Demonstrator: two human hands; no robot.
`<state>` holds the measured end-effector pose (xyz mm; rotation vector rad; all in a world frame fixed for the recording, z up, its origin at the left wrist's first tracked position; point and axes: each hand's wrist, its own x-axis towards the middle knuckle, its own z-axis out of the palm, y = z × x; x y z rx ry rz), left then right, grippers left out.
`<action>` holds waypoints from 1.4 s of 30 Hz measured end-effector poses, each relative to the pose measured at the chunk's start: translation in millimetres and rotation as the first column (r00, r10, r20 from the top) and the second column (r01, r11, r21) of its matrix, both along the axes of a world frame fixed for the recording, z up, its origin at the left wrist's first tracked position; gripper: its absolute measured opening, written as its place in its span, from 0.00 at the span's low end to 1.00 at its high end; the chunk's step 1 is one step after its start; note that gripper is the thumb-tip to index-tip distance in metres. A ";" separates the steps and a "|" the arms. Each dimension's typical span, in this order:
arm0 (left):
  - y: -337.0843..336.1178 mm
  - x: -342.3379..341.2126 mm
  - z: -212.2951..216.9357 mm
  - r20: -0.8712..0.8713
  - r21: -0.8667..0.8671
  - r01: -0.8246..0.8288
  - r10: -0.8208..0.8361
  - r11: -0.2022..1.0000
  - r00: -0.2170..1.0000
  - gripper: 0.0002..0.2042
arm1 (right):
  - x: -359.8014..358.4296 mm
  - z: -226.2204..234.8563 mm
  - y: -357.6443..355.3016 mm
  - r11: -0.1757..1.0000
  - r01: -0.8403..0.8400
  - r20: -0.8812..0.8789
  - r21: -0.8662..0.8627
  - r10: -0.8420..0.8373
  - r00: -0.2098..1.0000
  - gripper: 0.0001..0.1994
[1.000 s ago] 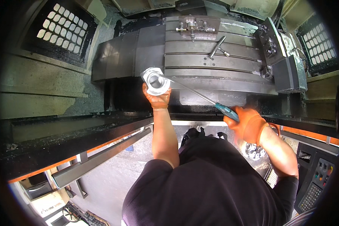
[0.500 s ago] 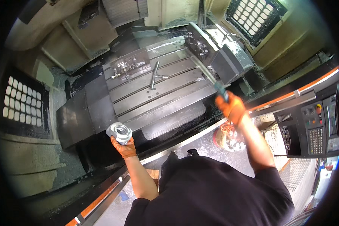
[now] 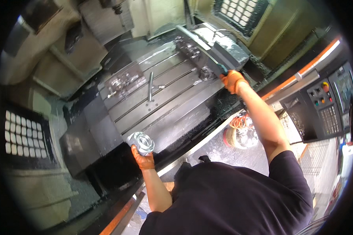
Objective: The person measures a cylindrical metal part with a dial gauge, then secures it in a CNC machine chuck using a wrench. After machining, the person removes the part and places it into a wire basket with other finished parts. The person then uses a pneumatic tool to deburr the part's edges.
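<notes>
My left hand [image 3: 142,157], in an orange glove, is closed around a round silver metal part [image 3: 142,143] with a ring-shaped opening, above the near left edge of the slotted machine table [image 3: 172,113]. Farther right, my gloved right hand [image 3: 234,81] grips the dark green handle [image 3: 222,69] of a long, thin tool. Its shaft runs toward the fixture [image 3: 190,51] at the table's right end; its far end is blurred, so the kind of tool is unclear. A T-shaped metal wrench [image 3: 150,88] lies mid-table.
Another clamping fixture [image 3: 123,84] sits on the table's left part. A spindle [image 3: 117,8] hangs at the back. A control panel [image 3: 327,102] stands at the right. Below the front edge is a bucket [image 3: 229,139] beside a coiled orange hose [image 3: 240,122]. Metal chips litter the machine's ledges.
The view has shifted. My right hand has moved up toward the table's right end with the tool, whose shaft now lies closer along the fixture. The silver part is turned more toward the camera.
</notes>
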<state>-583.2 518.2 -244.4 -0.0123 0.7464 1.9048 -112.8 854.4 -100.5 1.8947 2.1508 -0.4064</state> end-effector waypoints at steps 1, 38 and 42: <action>4.6 6.3 1.0 0.001 0.009 0.026 -0.026 1.000 1.000 0.28 | 4.2 -6.1 -5.0 0.992 -0.129 0.052 0.015 0.128 0.990 0.16; 197.6 142.4 105.2 -0.410 -0.086 0.357 -0.360 0.930 0.838 0.28 | 0.0 124.7 -114.8 0.769 0.373 -0.764 0.518 0.220 0.607 0.21; 336.7 123.9 61.4 -0.590 -0.037 0.309 -0.271 0.950 0.761 0.30 | -45.1 51.8 31.9 0.786 0.308 -0.713 0.536 0.226 0.663 0.22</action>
